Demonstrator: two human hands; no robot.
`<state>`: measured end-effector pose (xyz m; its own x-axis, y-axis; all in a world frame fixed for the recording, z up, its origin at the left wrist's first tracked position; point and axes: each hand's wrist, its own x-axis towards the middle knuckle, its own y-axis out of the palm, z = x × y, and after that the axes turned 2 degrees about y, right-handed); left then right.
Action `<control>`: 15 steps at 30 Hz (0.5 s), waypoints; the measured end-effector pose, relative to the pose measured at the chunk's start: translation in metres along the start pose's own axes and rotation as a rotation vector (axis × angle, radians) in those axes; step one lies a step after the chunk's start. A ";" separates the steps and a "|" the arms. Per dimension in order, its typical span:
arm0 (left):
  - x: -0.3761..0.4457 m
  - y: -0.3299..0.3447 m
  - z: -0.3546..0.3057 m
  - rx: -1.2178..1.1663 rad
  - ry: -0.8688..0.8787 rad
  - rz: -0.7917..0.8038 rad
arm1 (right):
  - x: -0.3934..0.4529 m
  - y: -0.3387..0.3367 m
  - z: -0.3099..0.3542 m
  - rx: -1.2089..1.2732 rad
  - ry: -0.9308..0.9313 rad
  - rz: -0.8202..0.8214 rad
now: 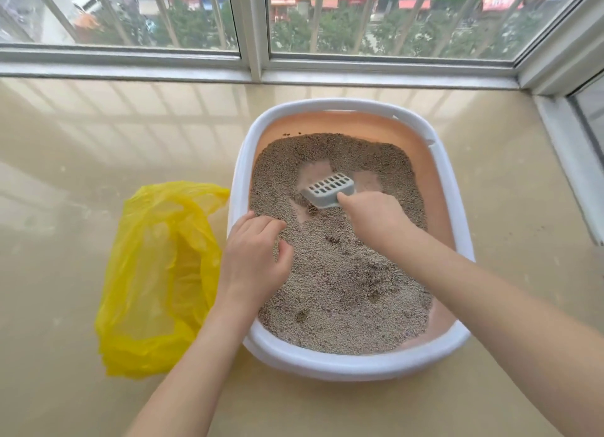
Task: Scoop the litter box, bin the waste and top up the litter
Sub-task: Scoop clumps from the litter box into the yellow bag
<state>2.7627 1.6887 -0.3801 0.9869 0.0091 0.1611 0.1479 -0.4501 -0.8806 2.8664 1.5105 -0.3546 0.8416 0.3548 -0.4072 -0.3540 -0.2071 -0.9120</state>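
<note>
On the tiled floor (81, 126) below the window (251, 21), the litter box (327, 368) has open floor along its near, far and right rims; a yellow bag (157, 273) lies just beside its left rim. Inside, the right hand (376, 217) grips the grey scoop (330, 190), tilted over a bared patch. Left hand (255, 257) hovers over the litter (346, 289) near the left rim, fingers loosely curled, holding nothing.

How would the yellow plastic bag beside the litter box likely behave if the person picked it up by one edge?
The yellow bag lies crumpled and thin enough to see through, so it is probably floppy and light. It would likely sag shut when lifted by one edge, needing a hand to hold its mouth open beside the litter box.
</note>
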 end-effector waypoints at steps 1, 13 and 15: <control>0.000 0.000 0.000 0.002 0.001 -0.001 | -0.019 0.006 -0.002 -0.010 -0.013 0.039; -0.001 0.000 0.000 0.005 0.014 0.002 | -0.075 0.008 -0.030 0.112 0.137 -0.154; -0.001 0.001 0.001 -0.006 0.011 0.001 | -0.049 -0.001 -0.037 0.044 0.201 -0.183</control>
<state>2.7622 1.6887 -0.3816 0.9863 -0.0017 0.1651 0.1462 -0.4556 -0.8781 2.8404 1.4590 -0.3316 0.9557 0.1935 -0.2219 -0.2026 -0.1150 -0.9725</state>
